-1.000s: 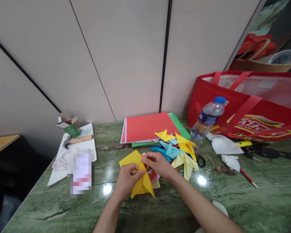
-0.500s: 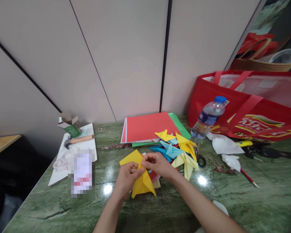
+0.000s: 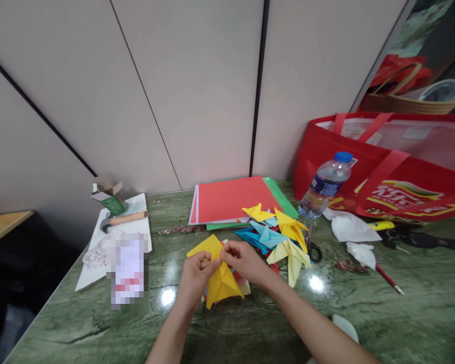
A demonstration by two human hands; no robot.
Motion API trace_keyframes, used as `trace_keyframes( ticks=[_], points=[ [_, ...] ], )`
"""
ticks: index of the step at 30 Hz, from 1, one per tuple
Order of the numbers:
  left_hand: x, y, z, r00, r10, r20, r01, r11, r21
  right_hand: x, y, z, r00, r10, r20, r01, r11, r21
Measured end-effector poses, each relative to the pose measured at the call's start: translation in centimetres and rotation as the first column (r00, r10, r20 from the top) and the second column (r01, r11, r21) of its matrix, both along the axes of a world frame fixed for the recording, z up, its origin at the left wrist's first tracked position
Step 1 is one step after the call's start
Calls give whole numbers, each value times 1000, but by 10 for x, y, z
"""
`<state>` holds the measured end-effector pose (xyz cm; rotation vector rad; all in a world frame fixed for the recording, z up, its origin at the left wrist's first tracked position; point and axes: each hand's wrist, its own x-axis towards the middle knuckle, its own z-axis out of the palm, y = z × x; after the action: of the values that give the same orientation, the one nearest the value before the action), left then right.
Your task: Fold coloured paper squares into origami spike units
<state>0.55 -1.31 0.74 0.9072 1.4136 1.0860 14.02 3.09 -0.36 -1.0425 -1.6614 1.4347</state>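
A partly folded sheet of yellow paper (image 3: 223, 288) is held between my two hands, low over the green table. My left hand (image 3: 197, 273) pinches it from the left, thumb on top near the centre creases. From the right, my right hand (image 3: 244, 259) pinches the upper right edge close by, its fingertips almost touching the left thumb. Red and cream paper scraps (image 3: 246, 287) peek out beneath. Right beyond my right hand lies a pile of folded paper shapes: light blue (image 3: 267, 236), yellow (image 3: 292, 227) and pale yellow (image 3: 290, 255).
Behind lies a stack of coloured sheets (image 3: 231, 199). Scissors (image 3: 315, 251), a water bottle (image 3: 326, 184), crumpled tissue (image 3: 352, 225) and a red pen (image 3: 389, 278) sit to the right, before a red bag (image 3: 326, 131). Leftward, a white board (image 3: 94, 270) bears a sickle (image 3: 127, 218) and small box (image 3: 114, 202).
My fingers have shifted slightly along the yellow paper's centre, and my right hand sits a touch lower. The yellow paper stays nearly in place.
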Motion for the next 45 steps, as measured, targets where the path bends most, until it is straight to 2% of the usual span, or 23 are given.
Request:
trace_keyframes(
  ticks=[17, 24, 33, 41, 45],
  points=[
    [1, 1, -5, 996, 81, -24, -80, 996, 48, 3, 3, -6, 987, 93, 131, -90, 995, -34],
    [-2, 1, -6, 997, 52, -54, -50, 998, 35, 3, 4, -10, 978, 111, 177, -109, 994, -20],
    [-3, 2, -1, 993, 102, -66, -97, 992, 75, 4, 1, -7, 980, 162, 119, -160, 987, -23],
    [-4, 2, -1, 996, 85, 3, -85, 996, 34, 5, 2, -7, 981, 179, 78, -177, 984, -31],
    [-4, 2, -1, 994, 102, 35, -104, 993, 59, 4, 2, -5, 986, 153, 70, -151, 988, -30]
  ],
)
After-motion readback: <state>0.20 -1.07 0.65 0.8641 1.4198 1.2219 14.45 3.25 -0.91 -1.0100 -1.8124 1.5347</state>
